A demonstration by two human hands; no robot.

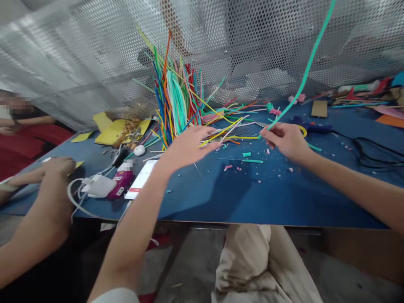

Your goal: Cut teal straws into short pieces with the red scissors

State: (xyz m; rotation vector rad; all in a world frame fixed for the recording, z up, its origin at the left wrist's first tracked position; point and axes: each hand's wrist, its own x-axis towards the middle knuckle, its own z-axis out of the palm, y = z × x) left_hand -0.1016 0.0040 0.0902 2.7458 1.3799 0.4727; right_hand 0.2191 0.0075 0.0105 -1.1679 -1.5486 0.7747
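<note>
My right hand [285, 141] pinches a long teal pipe cleaner [307, 69] near its lower end. The rest of the stem rises up and to the right, out of view. Fingers stretched and apart, my left hand [189, 145] is at loose yellow pipe cleaners [225, 131] and pale pink ones lying on the blue table [202, 206]. Whether its fingertips touch them I cannot tell. Behind that hand stands a thick bundle of many-coloured pipe cleaners [176, 99]. Short teal cut pieces [252, 161] and pink scraps lie between my hands.
A lit phone [142, 181] and a purple power strip [121, 181] with a white charger [99, 186] are left of my forearm. A blue glue gun [315, 126] with black cord lies right. Another person's hands [58, 166] rest left. Perforated metal mesh [252, 50] stands behind.
</note>
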